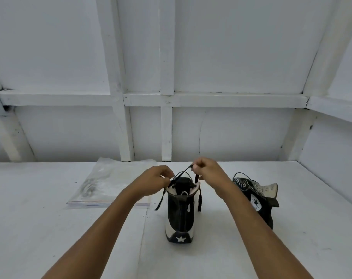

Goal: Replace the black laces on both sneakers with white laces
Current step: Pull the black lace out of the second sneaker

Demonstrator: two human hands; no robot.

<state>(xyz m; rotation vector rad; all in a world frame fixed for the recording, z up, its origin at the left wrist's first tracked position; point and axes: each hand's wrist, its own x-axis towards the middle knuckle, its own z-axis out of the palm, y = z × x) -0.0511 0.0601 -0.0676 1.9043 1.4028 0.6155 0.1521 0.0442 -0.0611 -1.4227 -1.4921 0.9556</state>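
Observation:
A black-and-white high-top sneaker (180, 216) stands upright on the white table (50, 228), heel toward me. Its black lace (199, 198) hangs in loose ends down both sides of the collar. My right hand (208, 172) pinches a loop of this lace and holds it up above the collar. My left hand (156, 181) pinches the lace at the left edge of the collar. A second sneaker (255, 200) lies on its side to the right, with a black lace in it. A clear zip bag (108, 184) holding white laces (89, 188) lies at the left.
A white panelled wall (171, 97) rises right behind the table's far edge, and another wall closes the right side. A seam runs across the tabletop near the standing sneaker.

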